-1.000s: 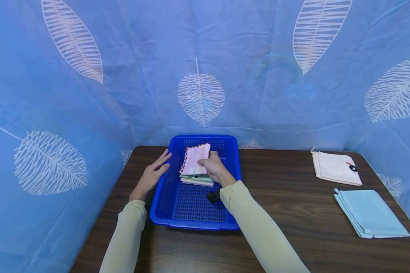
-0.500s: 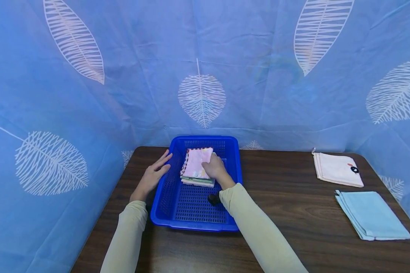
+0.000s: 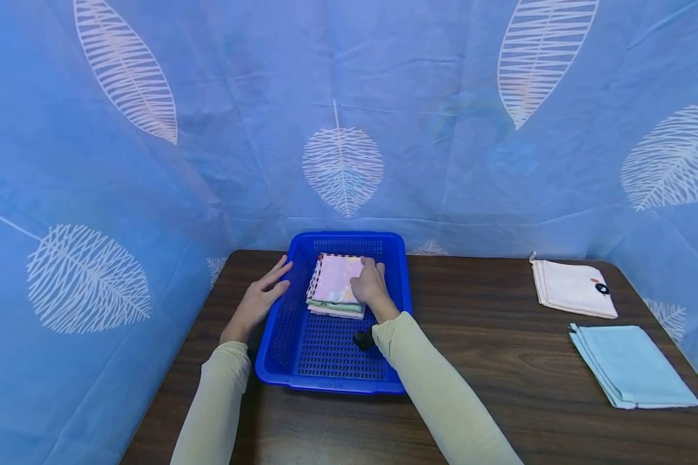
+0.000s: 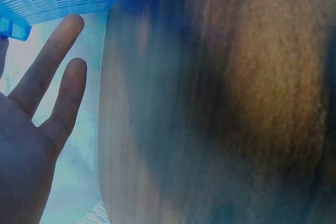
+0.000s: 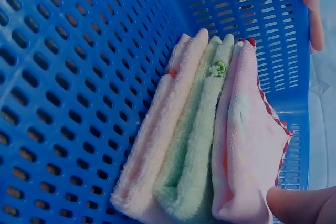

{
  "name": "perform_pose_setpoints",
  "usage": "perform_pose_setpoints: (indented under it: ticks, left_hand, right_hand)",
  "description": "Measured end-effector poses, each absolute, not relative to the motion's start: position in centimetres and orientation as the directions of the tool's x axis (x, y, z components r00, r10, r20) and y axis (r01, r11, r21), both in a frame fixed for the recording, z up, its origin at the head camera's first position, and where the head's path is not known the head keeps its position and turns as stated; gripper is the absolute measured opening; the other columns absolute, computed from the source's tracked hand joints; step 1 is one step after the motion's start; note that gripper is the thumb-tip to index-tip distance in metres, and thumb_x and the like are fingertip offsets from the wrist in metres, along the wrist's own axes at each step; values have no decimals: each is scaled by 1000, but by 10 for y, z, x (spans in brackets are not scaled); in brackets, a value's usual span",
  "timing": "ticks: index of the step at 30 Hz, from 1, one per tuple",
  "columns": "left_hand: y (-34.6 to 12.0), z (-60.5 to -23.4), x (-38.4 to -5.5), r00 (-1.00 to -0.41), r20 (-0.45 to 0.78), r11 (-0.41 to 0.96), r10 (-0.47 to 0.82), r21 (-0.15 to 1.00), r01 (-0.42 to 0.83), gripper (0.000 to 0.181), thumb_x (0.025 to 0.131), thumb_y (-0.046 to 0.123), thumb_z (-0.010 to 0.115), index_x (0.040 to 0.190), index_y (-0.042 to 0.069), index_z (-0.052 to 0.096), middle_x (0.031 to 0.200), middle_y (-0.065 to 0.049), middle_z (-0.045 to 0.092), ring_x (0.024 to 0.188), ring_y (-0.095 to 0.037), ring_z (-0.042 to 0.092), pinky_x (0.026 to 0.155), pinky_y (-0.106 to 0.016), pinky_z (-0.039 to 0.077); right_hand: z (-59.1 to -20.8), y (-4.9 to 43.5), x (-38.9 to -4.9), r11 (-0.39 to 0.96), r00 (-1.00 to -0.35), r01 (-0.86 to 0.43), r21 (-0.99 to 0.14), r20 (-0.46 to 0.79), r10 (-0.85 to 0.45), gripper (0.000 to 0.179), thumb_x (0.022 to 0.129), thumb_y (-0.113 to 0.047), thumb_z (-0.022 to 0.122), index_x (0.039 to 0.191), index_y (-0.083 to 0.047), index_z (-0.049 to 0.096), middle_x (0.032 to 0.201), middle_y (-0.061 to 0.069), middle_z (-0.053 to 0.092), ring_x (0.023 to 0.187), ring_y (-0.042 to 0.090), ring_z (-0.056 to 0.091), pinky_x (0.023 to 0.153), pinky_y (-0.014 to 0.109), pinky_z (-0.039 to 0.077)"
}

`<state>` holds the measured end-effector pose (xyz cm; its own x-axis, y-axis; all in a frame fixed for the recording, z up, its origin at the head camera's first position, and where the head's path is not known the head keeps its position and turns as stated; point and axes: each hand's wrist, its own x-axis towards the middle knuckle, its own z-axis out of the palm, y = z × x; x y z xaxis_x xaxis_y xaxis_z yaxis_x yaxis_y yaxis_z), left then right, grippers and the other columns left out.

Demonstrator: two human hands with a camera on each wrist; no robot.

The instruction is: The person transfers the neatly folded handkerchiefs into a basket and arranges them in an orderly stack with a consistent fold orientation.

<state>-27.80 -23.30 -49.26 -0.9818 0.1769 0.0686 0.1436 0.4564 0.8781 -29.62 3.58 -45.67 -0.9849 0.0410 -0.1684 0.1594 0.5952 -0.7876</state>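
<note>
A blue plastic basket [image 3: 333, 382] with slotted walls holds a stack of folded towels. The pink towel [image 3: 336, 279], edged in red and white check, lies on top. Beneath it are a green towel [image 5: 202, 129] and a pale pink towel [image 5: 163, 129]. My right hand [image 3: 372, 287] is at the stack's right side, its thumb touching the pink towel and its fingers by the far right corner. The fingers' undersides are hidden. My left hand [image 3: 258, 298] rests against the basket's left rim with fingers extended and spread.
On the dark wooden table [image 3: 477, 361], a white towel [image 3: 576, 289] with a small face and a folded light-blue towel [image 3: 634, 365] lie to the right. A blue leaf-patterned curtain [image 3: 256, 174] hangs behind and at both sides.
The pink towel has come down flat onto the stack. My right hand has slid a little to the right, toward the towel's edge. My left hand has stayed at the rim.
</note>
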Motion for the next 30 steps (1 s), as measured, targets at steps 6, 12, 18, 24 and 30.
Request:
perform_pose_setpoints:
  ticks: [6,12,18,24,30]
  left_hand:
    - [-232,-492,-277,-982,74,458,175,876,148,50,103,51,54,152,41,46,167,20,27,160,-25,21,126,-66,15]
    - [-233,-491,-278,-979,89,456,181,875,164,51,104,48,54,153,38,46,168,14,28,160,-26,21,126,-65,16]
    - [-234,-492,-278,-981,73,457,180,877,149,50,103,48,55,152,39,47,168,17,28,160,-25,21,126,-65,16]
    - [-231,-487,-275,-981,64,453,182,880,142,50,105,45,54,153,36,46,169,15,26,161,-26,18,126,-66,14]
    - [-232,-490,-276,-980,82,472,179,867,159,50,104,47,54,153,37,46,168,16,27,160,-25,20,126,-65,15]
  right_hand:
    - [-456,37,-295,665,-986,137,-734,-168,17,57,102,-16,58,154,-1,41,151,31,39,136,38,47,111,46,46]
    - [-456,38,-296,722,-991,98,-685,-135,6,54,98,-11,56,150,1,47,146,34,45,127,40,50,100,45,51]
    - [-456,38,-296,734,-987,116,-669,-158,12,53,100,-14,54,151,-2,48,147,34,39,117,45,54,103,49,46]
    - [-452,36,-295,709,-991,114,-695,-132,30,49,101,-18,56,147,0,53,148,32,38,132,53,43,116,56,37]
    - [-445,36,-292,671,-991,123,-731,-123,47,51,101,-25,59,145,-1,54,147,30,42,133,52,43,115,57,37]
